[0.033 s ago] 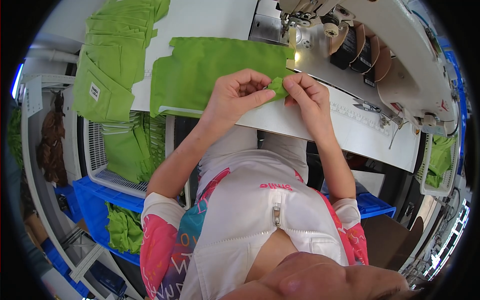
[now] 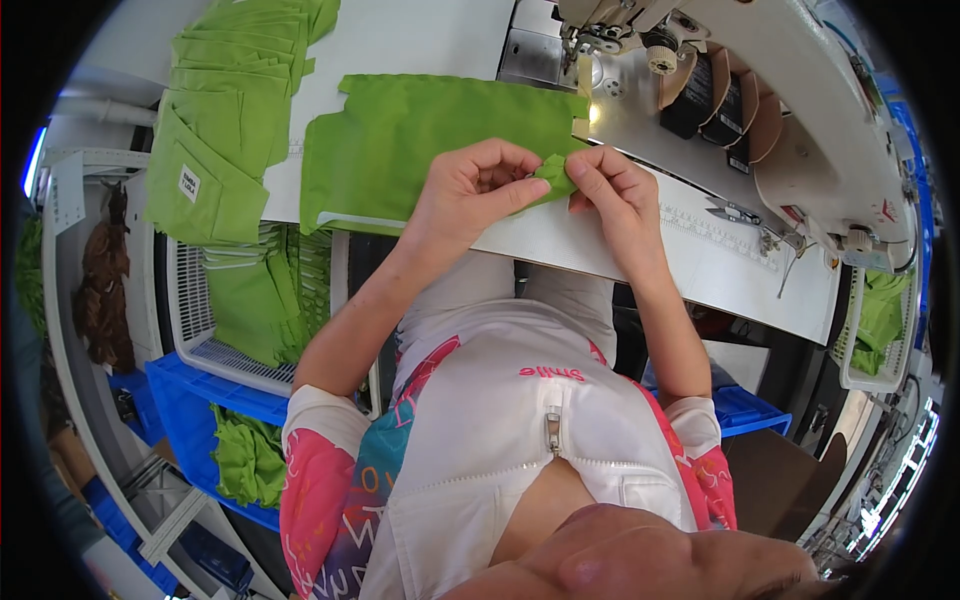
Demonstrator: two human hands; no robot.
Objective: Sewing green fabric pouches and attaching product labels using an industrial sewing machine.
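Note:
A flat green fabric piece (image 2: 400, 140) lies on the white table in front of me, its right end just below the sewing machine (image 2: 800, 140). My left hand (image 2: 480, 185) pinches the near right corner of this fabric between thumb and fingers. Close beside it, my right hand (image 2: 615, 190) grips the same bunched corner from the other side, thumb against forefinger. The small gathered bit of fabric shows between both thumbs. What the curled fingers behind it do is partly hidden.
Stacked green fabric pieces (image 2: 225, 130) lie at the table's left, one with a white label. Below, a white basket (image 2: 190, 300) holds more, above a blue crate (image 2: 180, 400). Thread snips (image 2: 735, 213) lie right, near a ruler strip (image 2: 700, 225). Another basket (image 2: 850, 370) hangs far right.

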